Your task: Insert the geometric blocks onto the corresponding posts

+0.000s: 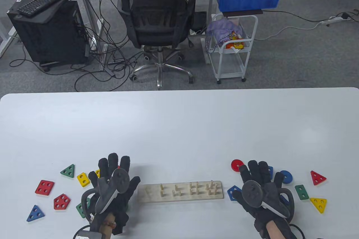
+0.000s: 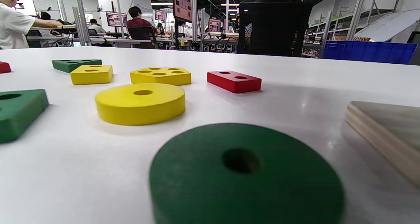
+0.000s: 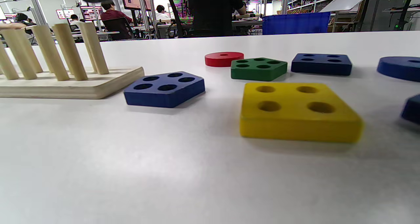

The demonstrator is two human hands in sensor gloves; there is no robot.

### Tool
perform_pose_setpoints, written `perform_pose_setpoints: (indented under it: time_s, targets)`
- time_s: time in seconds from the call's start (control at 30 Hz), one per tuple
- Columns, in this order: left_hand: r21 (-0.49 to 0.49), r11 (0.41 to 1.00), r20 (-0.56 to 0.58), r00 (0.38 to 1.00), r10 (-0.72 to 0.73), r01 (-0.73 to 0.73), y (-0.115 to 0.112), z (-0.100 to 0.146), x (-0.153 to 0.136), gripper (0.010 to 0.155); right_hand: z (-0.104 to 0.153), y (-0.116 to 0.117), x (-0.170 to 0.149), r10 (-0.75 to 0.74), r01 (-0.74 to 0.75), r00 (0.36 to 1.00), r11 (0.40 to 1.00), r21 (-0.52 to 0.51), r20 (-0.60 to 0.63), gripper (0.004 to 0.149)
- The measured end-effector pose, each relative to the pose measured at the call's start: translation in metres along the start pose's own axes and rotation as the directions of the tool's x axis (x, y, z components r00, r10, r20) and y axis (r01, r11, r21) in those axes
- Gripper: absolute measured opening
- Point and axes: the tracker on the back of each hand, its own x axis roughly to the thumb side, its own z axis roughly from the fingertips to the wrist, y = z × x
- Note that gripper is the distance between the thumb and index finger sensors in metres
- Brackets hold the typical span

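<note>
Resting flat near the bottom of the table view, the left hand [image 1: 113, 183] and the right hand [image 1: 259, 185] both have their fingers spread wide and hold nothing. Between them, at lower centre, lies the wooden peg board [image 1: 181, 192] with its posts bare, no block on any of them.

Around the left hand, at lower left, lie a green triangle [image 1: 68, 171], a yellow block with 2 holes [image 1: 83, 179], a red square [image 1: 44, 187], a red pentagon [image 1: 61, 201] and a blue triangle [image 1: 35, 213]. The left wrist view shows more under that hand: a green disc [image 2: 246, 174] at bottom centre, a yellow disc [image 2: 140, 103] behind it, and a red bar with 2 holes [image 2: 234, 81] further back.

At lower right, a red disc [image 1: 237, 164] sits just above the right hand's fingers, a blue disc [image 1: 286, 176] just to their right, and a blue pentagon [image 1: 233, 192] by the thumb. Further right are a red triangle [image 1: 317, 178], a green bar [image 1: 301, 192] and a yellow triangle [image 1: 318, 204]. The right wrist view also shows a yellow square with 4 holes [image 3: 295, 110] at centre.
</note>
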Motion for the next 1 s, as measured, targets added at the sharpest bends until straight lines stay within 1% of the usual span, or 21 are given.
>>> perform_pose_setpoints:
  time_s: [0.13, 0.27, 0.43, 0.47, 0.53, 0.63, 0.73, 0.77, 0.8, 0.83, 0.9, 0.93, 0.97, 1.0]
  targets:
    - [-0.002, 1.0, 0.002, 1.0, 0.012, -0.012, 0.001, 0.0, 0.0, 0.082, 0.0, -0.002, -0.002, -0.008, 0.008, 1.0, 1.0, -0.005, -0.008, 0.081]
    - [-0.003, 1.0, 0.0, 1.0, 0.029, -0.029, 0.004, 0.0, -0.001, 0.082, -0.001, -0.007, -0.008, -0.019, 0.018, 0.999, 1.0, -0.02, -0.046, 0.08]
    - [0.001, 0.999, 0.003, 0.999, 0.04, -0.04, 0.006, 0.001, -0.001, 0.082, 0.0, -0.01, -0.015, 0.025, -0.026, 0.997, 1.0, -0.003, -0.08, 0.077]
    - [0.001, 0.999, 0.004, 0.999, 0.04, -0.04, 0.006, 0.001, -0.001, 0.082, 0.0, -0.011, -0.014, 0.037, -0.038, 0.997, 0.999, -0.009, -0.071, 0.077]
    - [0.003, 0.999, 0.009, 0.999, 0.043, -0.043, 0.007, 0.001, 0.0, 0.082, 0.001, -0.01, -0.008, 0.061, -0.061, 0.998, 0.997, -0.047, -0.014, 0.07]
    - [0.01, 0.999, 0.015, 0.999, 0.047, -0.048, 0.009, 0.002, 0.002, 0.082, -0.002, -0.004, 0.01, 0.125, -0.123, 0.989, 0.992, -0.028, 0.08, 0.064]
    - [0.015, 0.999, 0.028, 0.998, 0.05, -0.051, 0.011, 0.004, 0.005, 0.082, -0.01, 0.007, 0.028, 0.255, -0.26, 0.96, 0.965, 0.027, 0.116, 0.062]
    - [0.017, 0.998, 0.03, 0.998, 0.052, -0.052, 0.011, 0.005, 0.005, 0.082, -0.012, 0.009, 0.031, 0.302, -0.307, 0.946, 0.951, 0.029, 0.117, 0.062]
    - [0.018, 0.998, 0.03, 0.998, 0.054, -0.054, 0.012, 0.005, 0.005, 0.082, -0.015, 0.011, 0.035, 0.365, -0.369, 0.923, 0.929, 0.008, 0.118, 0.062]
    - [0.019, 0.998, 0.032, 0.998, 0.056, -0.056, 0.013, 0.006, 0.005, 0.082, -0.019, 0.012, 0.037, 0.391, -0.397, 0.911, 0.918, 0.02, 0.133, 0.062]
    - [0.025, 0.998, 0.032, 0.998, 0.059, -0.06, 0.015, 0.007, 0.004, 0.082, -0.022, 0.014, 0.039, 0.359, -0.37, 0.922, 0.927, 0.06, 0.146, 0.064]
    - [0.029, 0.998, 0.031, 0.998, 0.061, -0.062, 0.016, 0.008, 0.004, 0.082, -0.023, 0.016, 0.039, 0.333, -0.347, 0.928, 0.936, 0.063, 0.169, 0.064]
    - [0.032, 0.997, 0.03, 0.998, 0.063, -0.064, 0.017, 0.008, 0.004, 0.082, -0.023, 0.017, 0.04, 0.327, -0.34, 0.928, 0.939, 0.045, 0.179, 0.063]
    - [0.036, 0.997, 0.029, 0.997, 0.068, -0.069, 0.018, 0.009, 0.004, 0.081, -0.023, 0.016, 0.039, 0.332, -0.348, 0.925, 0.935, 0.064, 0.186, 0.062]
